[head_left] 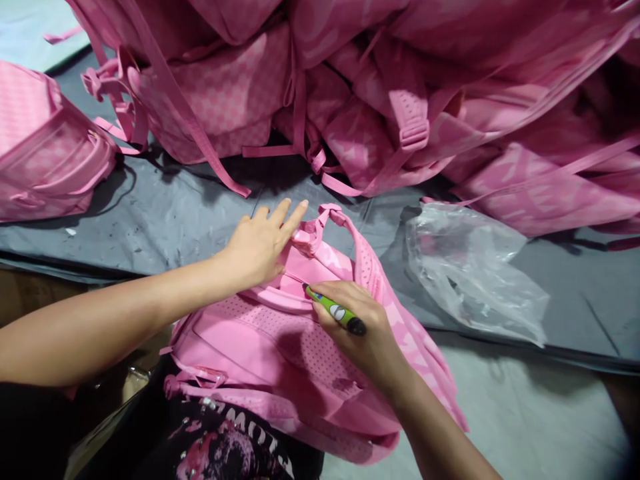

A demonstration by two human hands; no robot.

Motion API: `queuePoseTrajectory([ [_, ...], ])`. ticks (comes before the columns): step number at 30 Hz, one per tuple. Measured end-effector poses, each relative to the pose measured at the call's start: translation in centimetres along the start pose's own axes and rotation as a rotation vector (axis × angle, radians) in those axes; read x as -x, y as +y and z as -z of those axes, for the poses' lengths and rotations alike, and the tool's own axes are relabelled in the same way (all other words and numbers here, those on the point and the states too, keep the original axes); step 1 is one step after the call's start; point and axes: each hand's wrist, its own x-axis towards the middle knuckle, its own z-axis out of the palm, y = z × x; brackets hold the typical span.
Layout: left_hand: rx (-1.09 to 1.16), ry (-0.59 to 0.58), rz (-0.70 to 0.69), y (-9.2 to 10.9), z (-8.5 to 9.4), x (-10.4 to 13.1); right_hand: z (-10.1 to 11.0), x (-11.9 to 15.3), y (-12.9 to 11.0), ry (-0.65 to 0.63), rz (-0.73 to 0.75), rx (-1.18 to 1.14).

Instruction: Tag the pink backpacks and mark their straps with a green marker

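Note:
A pink backpack (320, 353) with a dotted back panel lies tilted in front of me, against the table's near edge. My left hand (263, 247) rests on its top part with the fingers spread and stretched out. Between the fingers and thumb of my right hand (357, 317) is a green marker pen (337, 310) with a dark rear end. The pen's tip points left, at the pink fabric near the top handle, close to my left thumb. Whether the tip touches the fabric I cannot tell.
Several pink backpacks (225, 93) are heaped along the back of the grey-covered table (165, 207). Another pink checked bag (45, 160) stands at the left. A clear plastic bag (475, 273) lies crumpled right of the backpack. Loose straps hang from the heap.

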Motion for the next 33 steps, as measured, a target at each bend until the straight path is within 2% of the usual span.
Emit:
queuePoseTrajectory([
  [6, 0.021, -0.036, 0.011, 0.0, 0.0, -0.2, -0.8, -0.2, 0.0, -0.006, -0.037, -0.047],
  [10, 0.058, -0.013, -0.003, -0.2, -0.3, -0.2, -1.7, -0.6, -0.5, 0.023, -0.038, -0.068],
  [14, 0.055, -0.027, 0.006, -0.2, -0.4, -0.2, -2.4, -0.8, -1.3, 0.063, -0.028, 0.066],
  [16, 0.036, -0.085, 0.023, -0.1, -0.1, -0.3, -2.7, -0.7, -1.7, 0.099, -0.05, 0.136],
  [20, -0.01, -0.17, 0.058, 0.1, 0.7, -0.4, -3.5, -0.5, -2.4, 0.192, -0.137, 0.123],
  [23, -0.012, -0.177, 0.059, 0.2, 0.9, -0.4, -4.4, -0.2, -2.8, 0.292, -0.188, 0.21],
  [30, -0.003, -0.168, 0.047, 0.0, 0.6, -0.3, -6.5, 0.3, -3.0, 0.486, -0.237, 0.174],
  [33, -0.003, -0.171, 0.043, 0.0, 0.7, -0.2, -6.8, 0.3, -3.0, 0.494, -0.257, 0.158],
])
